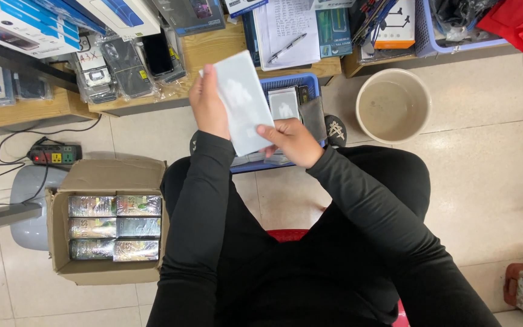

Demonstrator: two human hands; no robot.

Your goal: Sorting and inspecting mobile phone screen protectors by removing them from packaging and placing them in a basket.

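We look straight down at our own lap here, and both hands are on the same thing: a pale, flat rectangular packet (241,103), held up in front of us over the blue basket (290,82). Our left hand (208,104) is closed along the packet's left long edge, thumb side hidden behind it, fingers (206,74) reaching up near the top corner. Our right hand (293,140) pinches the lower right corner, fingers curled tight onto it. So both hands are grasping, neither is loose.

Now the lie of it: the packet's long axis runs from upper left to lower right, tilted a little, top end pointing away from us toward the wooden desk (207,48), bottom end toward our body. The left hand sits beside the upper half, the right hand at the near end, so the right hand is nearer the basket just beneath and behind it.

In the basket we see more flat packets stacked, one light one (284,104) right beside the held packet's right edge. To our left on the floor stands an open cardboard box (107,181) filled with rows of shiny wrapped packs, well apart from the hands. A power strip (54,154) lies beyond it, and a round beige bucket (393,105) stands to our right on the tiles.
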